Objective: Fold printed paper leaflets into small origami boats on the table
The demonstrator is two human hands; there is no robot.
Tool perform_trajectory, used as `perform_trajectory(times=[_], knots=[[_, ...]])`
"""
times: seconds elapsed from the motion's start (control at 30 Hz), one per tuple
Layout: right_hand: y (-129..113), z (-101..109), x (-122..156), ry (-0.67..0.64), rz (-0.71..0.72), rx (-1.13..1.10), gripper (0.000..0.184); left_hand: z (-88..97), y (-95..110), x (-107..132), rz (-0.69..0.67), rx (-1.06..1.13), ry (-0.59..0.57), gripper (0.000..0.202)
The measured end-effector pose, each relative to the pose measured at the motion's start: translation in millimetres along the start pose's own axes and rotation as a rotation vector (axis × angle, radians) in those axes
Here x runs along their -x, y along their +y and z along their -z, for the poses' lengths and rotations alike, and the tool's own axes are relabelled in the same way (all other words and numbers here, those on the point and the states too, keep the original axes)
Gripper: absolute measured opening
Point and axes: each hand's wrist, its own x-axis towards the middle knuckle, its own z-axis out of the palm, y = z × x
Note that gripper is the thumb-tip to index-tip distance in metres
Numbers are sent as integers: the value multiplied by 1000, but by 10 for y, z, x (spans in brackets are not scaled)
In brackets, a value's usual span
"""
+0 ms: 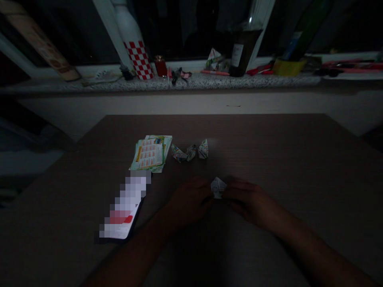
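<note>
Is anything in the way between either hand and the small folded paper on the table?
Nothing visible. The left hand and right hand hold the small folded paper from either side. The phone and card stack lie to the left, apart.

Head camera looks forward and down, near the table (284,159)

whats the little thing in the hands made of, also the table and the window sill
The folded piece, pinched by left hand and right hand, looks like thin printed paper: sharp creases, matte pale faces. The table seems wood or wood-look laminate: matte, fine straight grain. The sill looks like speckled stone, maybe granite; dim light leaves it open.
</note>
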Motion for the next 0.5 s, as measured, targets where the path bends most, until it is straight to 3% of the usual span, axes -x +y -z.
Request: perform_trajectory(times=[0.13, 0.27, 0.5], knots=[[-2, -21, -9, 27, 27, -19, 32, -3, 1, -3, 24, 13, -33, 12], [10, -34, -19, 55, 44, -26, 35, -29, 8, 1, 50, 61, 13, 15], [66, -65, -25, 93, 5, -9, 27, -82, 23, -24, 21, 92, 34, 16]])
